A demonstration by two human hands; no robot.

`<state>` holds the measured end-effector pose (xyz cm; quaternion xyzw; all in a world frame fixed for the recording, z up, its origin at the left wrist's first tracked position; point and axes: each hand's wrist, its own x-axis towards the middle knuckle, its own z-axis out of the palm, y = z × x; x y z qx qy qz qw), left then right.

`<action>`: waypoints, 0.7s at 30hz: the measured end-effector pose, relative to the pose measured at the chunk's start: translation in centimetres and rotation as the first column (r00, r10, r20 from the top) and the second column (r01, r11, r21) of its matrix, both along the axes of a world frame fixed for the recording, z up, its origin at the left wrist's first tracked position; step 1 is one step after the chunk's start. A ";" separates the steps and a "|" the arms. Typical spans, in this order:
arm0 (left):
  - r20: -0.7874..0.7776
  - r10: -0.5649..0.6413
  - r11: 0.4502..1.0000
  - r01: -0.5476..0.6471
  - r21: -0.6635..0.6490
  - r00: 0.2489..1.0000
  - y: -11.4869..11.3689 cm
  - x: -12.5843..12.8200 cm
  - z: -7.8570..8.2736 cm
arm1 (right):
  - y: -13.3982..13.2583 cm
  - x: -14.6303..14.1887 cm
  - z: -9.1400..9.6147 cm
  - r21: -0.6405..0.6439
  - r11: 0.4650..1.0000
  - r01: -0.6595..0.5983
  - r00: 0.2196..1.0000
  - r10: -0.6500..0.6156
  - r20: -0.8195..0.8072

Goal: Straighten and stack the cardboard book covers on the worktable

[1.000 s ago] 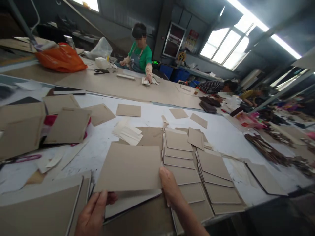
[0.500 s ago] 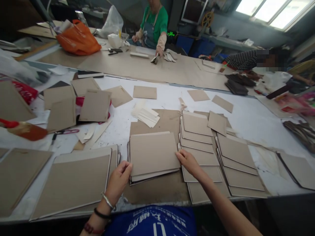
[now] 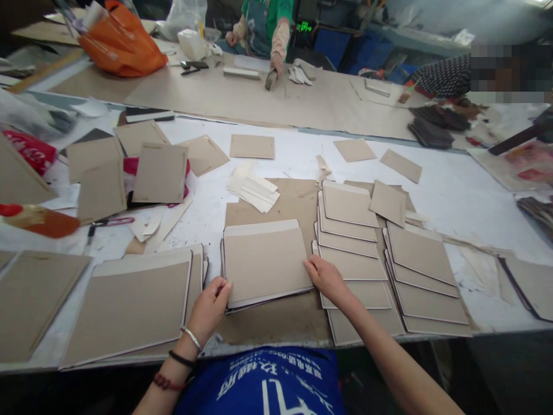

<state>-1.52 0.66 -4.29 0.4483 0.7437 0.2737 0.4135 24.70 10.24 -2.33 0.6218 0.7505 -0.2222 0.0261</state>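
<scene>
A stack of grey-brown board panels [image 3: 263, 259] lies in front of me, the top one with a pale strip along its far edge and a thin pale border. My left hand [image 3: 211, 302] pinches its left edge near the front corner, with thumb and fingers closed. At the right edge, my right hand [image 3: 326, 276] grips the panel the same way. Just right of that hand is a fanned row of similar dark-edged panels [image 3: 352, 265]. Larger panels [image 3: 133, 305] lie left of my left hand. Under the stack is a brown sheet [image 3: 276, 328].
Another fanned row of panels [image 3: 425, 276] lies further right. Pale strips [image 3: 254, 190] lie behind the stack. At left are a bottle of amber liquid [image 3: 43, 221] and loose panels [image 3: 159, 173]. Across the table, a co-worker's hand [image 3: 276, 64] holds a small dark object near an orange bag [image 3: 123, 43].
My view has tipped downward. The top panel now sits more evenly over the stack, and its pale far strip shows wider. Both hands stay at its side edges.
</scene>
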 end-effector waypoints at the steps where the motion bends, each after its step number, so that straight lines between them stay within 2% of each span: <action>1: -0.018 -0.008 1.000 0.008 -0.006 1.000 0.0 0.0 0.0 | 0.0 0.0 -0.1 0.000 1.000 -0.005 1.000 0.005 0.002; 8: -0.084 -0.032 0.998 0.028 -0.056 0.996 0.0 0.0 0.2 | -0.1 0.1 -0.8 0.018 0.999 -0.027 1.000 0.027 0.002; 15: 0.018 -0.006 0.998 0.007 -0.064 1.000 0.1 -0.3 -0.3 | 0.1 -0.1 -0.4 -0.013 0.999 -0.043 0.999 0.044 0.032; 21: 0.016 0.000 0.997 0.001 -0.071 1.000 0.2 -0.1 -0.1 | 0.5 -0.2 -0.2 -0.042 0.997 -0.057 0.998 0.059 0.035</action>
